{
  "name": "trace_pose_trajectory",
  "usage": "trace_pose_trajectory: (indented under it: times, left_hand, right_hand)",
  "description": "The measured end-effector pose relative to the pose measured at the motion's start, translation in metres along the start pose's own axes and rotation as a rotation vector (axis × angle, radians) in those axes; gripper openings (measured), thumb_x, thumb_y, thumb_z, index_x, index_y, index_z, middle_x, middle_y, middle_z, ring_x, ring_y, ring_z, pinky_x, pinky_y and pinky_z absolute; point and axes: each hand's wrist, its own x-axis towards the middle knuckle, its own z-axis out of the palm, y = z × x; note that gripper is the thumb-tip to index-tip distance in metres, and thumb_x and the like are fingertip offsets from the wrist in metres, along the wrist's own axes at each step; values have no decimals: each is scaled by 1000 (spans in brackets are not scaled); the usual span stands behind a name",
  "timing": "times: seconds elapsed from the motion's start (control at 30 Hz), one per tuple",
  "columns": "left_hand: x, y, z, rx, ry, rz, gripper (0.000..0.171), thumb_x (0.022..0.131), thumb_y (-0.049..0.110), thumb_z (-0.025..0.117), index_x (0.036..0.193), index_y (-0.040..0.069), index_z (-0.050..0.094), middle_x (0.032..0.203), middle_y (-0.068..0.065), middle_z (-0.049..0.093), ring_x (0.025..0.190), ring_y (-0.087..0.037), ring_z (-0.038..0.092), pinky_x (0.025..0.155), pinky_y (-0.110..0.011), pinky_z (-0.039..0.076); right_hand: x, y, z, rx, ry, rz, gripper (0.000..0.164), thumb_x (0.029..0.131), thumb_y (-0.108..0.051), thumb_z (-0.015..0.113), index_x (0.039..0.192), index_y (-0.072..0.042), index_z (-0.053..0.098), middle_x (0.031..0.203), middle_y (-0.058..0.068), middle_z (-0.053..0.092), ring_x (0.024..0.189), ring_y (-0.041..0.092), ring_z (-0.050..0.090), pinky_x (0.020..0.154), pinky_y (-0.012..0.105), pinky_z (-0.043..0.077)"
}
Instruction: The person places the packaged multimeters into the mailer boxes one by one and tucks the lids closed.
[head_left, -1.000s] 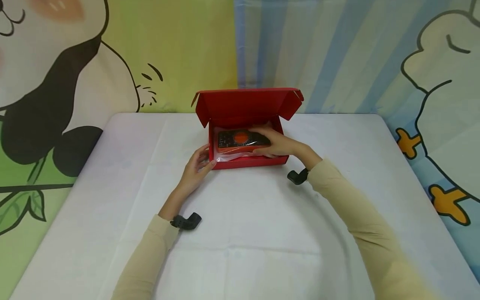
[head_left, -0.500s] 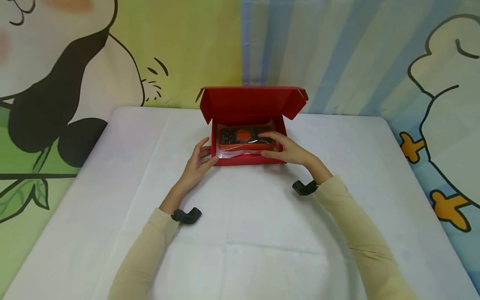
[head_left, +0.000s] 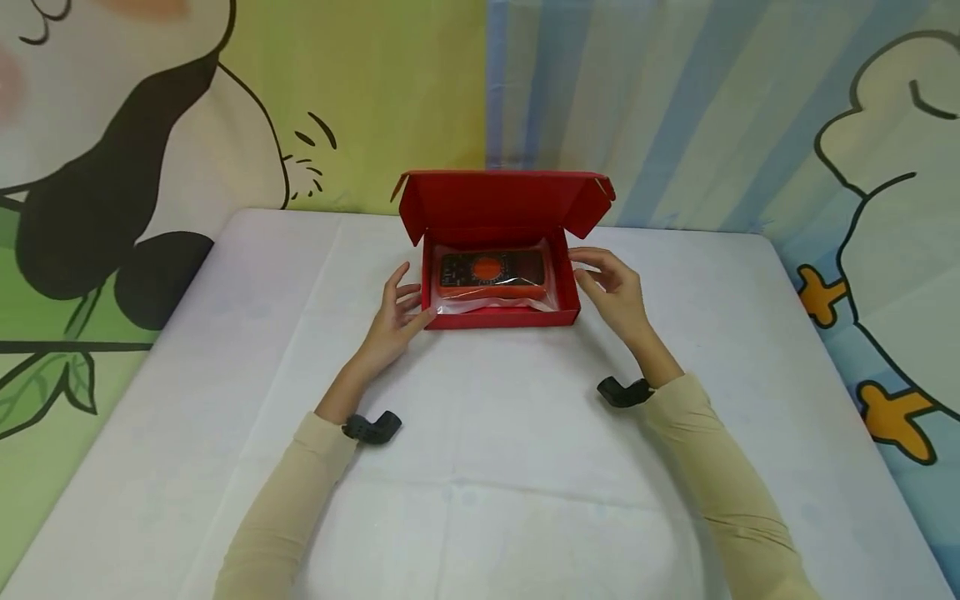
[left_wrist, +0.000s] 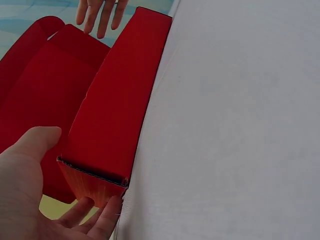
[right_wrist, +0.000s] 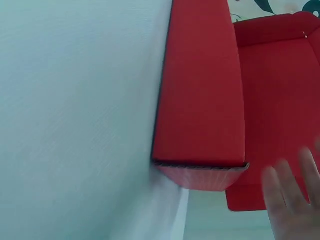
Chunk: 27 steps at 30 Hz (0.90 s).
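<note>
A red cardboard box (head_left: 502, 320) stands on the table with its lid raised at the back. Inside lies a black-and-orange multimeter (head_left: 491, 268) in a clear plastic bag, its orange dial facing up. My left hand (head_left: 388, 327) is at the box's left end, thumb by the front corner and fingers spread along the side. In the left wrist view, fingertips (left_wrist: 107, 215) are at the end wall. My right hand (head_left: 617, 293) is beside the box's right end, fingers loosely bent and holding nothing; whether they touch the wall I cannot tell.
A white cloth covers the table (head_left: 480, 450). Behind it hangs a cartoon-printed backdrop (head_left: 360, 100), close to the raised lid (head_left: 502, 200). Side flaps stick out from the lid. Each wrist wears a small black camera (head_left: 372, 428).
My right hand has let go of the multimeter and moved right, out of the box to its right end. The multimeter now lies flat inside. My left hand stays almost in place.
</note>
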Motion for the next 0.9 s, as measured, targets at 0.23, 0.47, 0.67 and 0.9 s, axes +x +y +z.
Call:
trace_pose_trajectory:
  times: [0.23,0.47,0.67,0.9]
  left_hand:
    - [15,-6,-5,60,133,41,86,93,16,64,156,20,6,158,-13,8,145,-36,21,111,-52,34]
    - [31,17,-12,89,210,121,84,93,21,64,156,21,9,158,-12,11,147,-26,18,113,-49,31]
    - [29,58,-10,85,151,177,80,94,11,60,155,5,10,156,-20,15,144,-38,23,111,-57,28]
    - [28,78,-9,86,118,202,76,92,5,60,152,-3,13,151,-28,23,141,-45,25,110,-61,25]
  right_hand:
    - [2,-5,-1,46,272,95,38,93,7,50,131,10,50,131,18,56,121,41,53,91,20,51]
    - [10,3,-4,109,211,171,58,95,-1,54,150,-8,35,151,9,40,138,27,39,109,35,40]
    - [18,-7,-4,52,191,217,67,93,0,55,153,-10,28,154,10,35,141,31,34,116,44,29]
    - [26,-10,-8,75,176,195,60,94,0,54,150,-10,34,149,11,42,136,30,40,108,34,41]
